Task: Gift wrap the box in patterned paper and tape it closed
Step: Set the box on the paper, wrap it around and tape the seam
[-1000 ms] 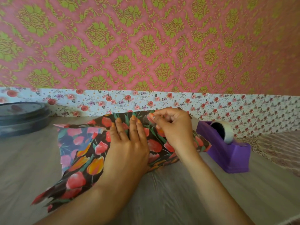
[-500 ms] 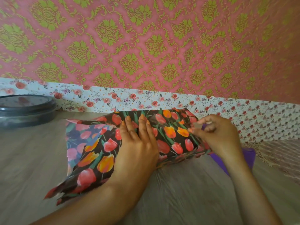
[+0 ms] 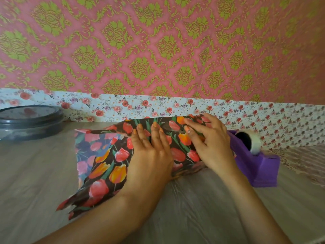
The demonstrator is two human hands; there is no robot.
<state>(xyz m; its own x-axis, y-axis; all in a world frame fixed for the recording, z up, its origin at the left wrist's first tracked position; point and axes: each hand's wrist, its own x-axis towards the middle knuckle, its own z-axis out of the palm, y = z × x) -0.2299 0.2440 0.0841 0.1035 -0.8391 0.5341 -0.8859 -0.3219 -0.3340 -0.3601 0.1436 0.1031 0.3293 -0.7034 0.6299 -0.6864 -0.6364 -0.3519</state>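
Black wrapping paper with red and orange tulips (image 3: 112, 166) covers the box in the middle of the table; the box itself is hidden under it. My left hand (image 3: 151, 155) lies flat on top of the paper, fingers straight, pressing it down. My right hand (image 3: 209, 143) rests on the right part of the wrapped top, fingers spread and slightly bent, touching the paper. A loose flap of paper trails off to the front left. The purple tape dispenser (image 3: 258, 164) with a roll of clear tape (image 3: 249, 140) stands just right of my right hand.
A dark round lidded container (image 3: 29, 122) sits at the back left of the table (image 3: 35, 191). Floral paper lines the back edge under a pink and green patterned wall. A patterned cloth lies at the far right.
My right hand has come back from the box's right end and now lies on top of the paper beside the left hand. The left hand has stayed pressing.
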